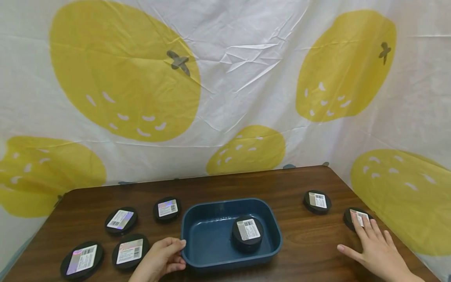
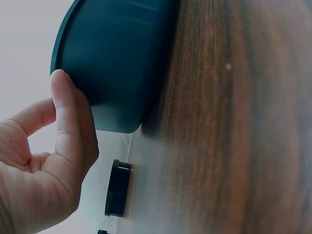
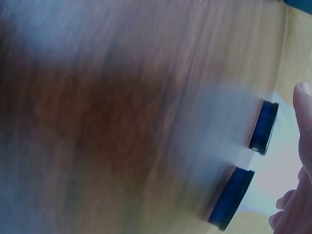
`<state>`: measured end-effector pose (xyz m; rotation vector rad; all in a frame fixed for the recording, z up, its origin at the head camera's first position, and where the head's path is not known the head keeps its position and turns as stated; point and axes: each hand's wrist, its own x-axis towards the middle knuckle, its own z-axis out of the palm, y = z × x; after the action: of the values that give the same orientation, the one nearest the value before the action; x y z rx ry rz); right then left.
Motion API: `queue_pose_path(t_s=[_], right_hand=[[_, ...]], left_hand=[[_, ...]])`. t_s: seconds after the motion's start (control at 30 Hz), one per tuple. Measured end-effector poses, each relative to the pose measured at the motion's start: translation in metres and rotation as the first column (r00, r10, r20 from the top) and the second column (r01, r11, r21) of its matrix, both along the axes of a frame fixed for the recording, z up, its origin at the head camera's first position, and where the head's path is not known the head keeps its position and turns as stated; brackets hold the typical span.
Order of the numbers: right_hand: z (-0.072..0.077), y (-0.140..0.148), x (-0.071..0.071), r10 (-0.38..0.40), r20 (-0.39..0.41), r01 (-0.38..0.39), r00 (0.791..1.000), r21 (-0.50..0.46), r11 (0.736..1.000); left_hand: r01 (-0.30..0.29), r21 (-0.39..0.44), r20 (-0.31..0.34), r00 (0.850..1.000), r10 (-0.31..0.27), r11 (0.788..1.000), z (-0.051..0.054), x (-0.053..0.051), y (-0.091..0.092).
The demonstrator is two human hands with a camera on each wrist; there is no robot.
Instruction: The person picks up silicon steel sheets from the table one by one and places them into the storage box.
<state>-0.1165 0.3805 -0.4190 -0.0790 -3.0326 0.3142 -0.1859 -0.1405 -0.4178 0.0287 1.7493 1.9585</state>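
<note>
A dark blue rectangular basin (image 1: 208, 239) stands on the table with a round black tin (image 1: 247, 234), white label up, in its right half. My left hand (image 1: 162, 256) pinches the basin's left rim; the left wrist view shows the thumb and fingers at the basin wall (image 2: 114, 58). On the right, my right hand (image 1: 377, 246) is spread over a labelled black tin (image 1: 349, 220), fingers partly covering its label. Whether they touch it I cannot tell. Another black tin (image 1: 317, 201) lies just left of it. Two black tins appear edge-on in the right wrist view beside my hand (image 3: 304, 141).
Left of the basin lie several similar labelled tins, among them a back one (image 1: 167, 209) and a front one (image 1: 82, 260). The brown wooden table (image 1: 299, 243) ends at a white cloth (image 1: 246, 90) with yellow fruit prints behind and to the right.
</note>
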Motion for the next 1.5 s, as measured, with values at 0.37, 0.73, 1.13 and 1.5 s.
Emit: queue_pose_path(t_s=[0.37, 0.73, 1.13, 1.5], right_hand=[[-0.004, 0.019, -0.002, -0.037, -0.029, 0.037, 0.999, 0.002, 0.999], [-0.007, 0.038, -0.011, -0.059, 0.001, 0.059, 0.998, -0.056, 0.997], [-0.010, 0.053, -0.021, -0.105, 0.028, 0.108, 0.994, -0.100, 0.989], [-0.008, 0.059, -0.028, -0.091, 0.058, 0.102, 0.994, -0.229, 0.968]], left_hand=[[0.007, 0.008, -0.001, 1.000, -0.007, 1.000, -0.002, -0.001, -0.001], [-0.016, -0.002, -0.018, 1.000, 0.016, 1.000, -0.001, -0.002, 0.001], [0.004, 0.006, -0.016, 1.000, -0.004, 1.000, -0.002, -0.001, -0.002], [-0.004, 0.019, -0.007, 1.000, 0.004, 1.000, 0.000, -0.001, -0.001]])
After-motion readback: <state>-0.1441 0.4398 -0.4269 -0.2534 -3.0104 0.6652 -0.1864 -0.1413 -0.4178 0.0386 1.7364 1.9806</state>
